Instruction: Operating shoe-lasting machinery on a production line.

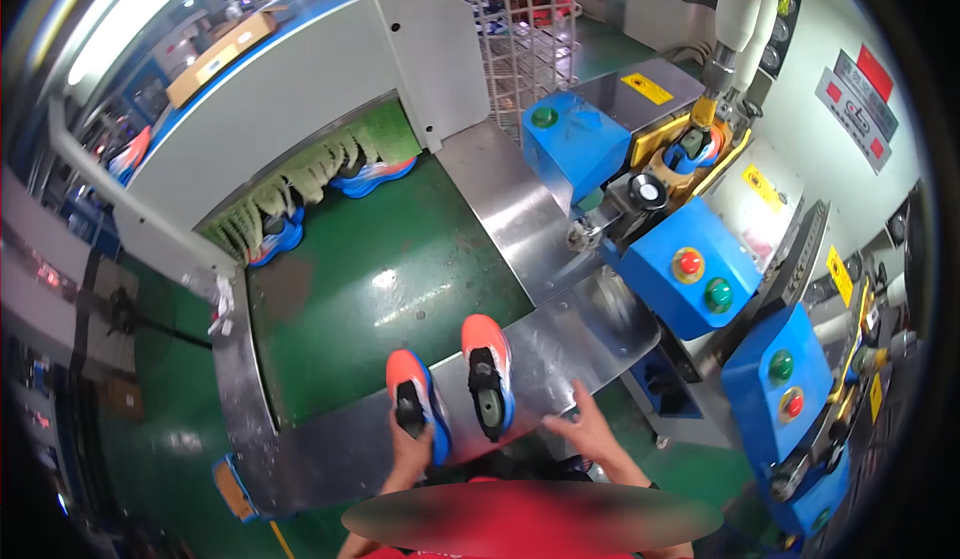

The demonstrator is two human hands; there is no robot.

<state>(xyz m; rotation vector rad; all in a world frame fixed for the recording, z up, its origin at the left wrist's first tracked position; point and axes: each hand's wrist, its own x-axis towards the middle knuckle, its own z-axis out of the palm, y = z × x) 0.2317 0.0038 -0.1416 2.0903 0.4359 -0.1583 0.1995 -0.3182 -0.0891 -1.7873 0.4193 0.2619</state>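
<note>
Two orange, white and blue sneakers stand on the metal ledge in front of me, toes pointing away. The left sneaker (409,370) has my left hand (408,451) closed around its heel end. Beside it, the right sneaker (484,344) rests untouched, its dark opening and insole facing up. My right hand (592,432) hovers to the right of that shoe, over the ledge's near edge, thumb and fingers apart. A small dark patch shows by its thumb; I cannot make out what it is.
Beyond the metal ledge (345,446) runs a green conveyor belt (400,294). More sneakers (372,176) sit under a bristle curtain (315,169). At right stands a machine with blue button boxes (692,269) and a clamped shoe (690,149). A wire rack (525,34) stands behind.
</note>
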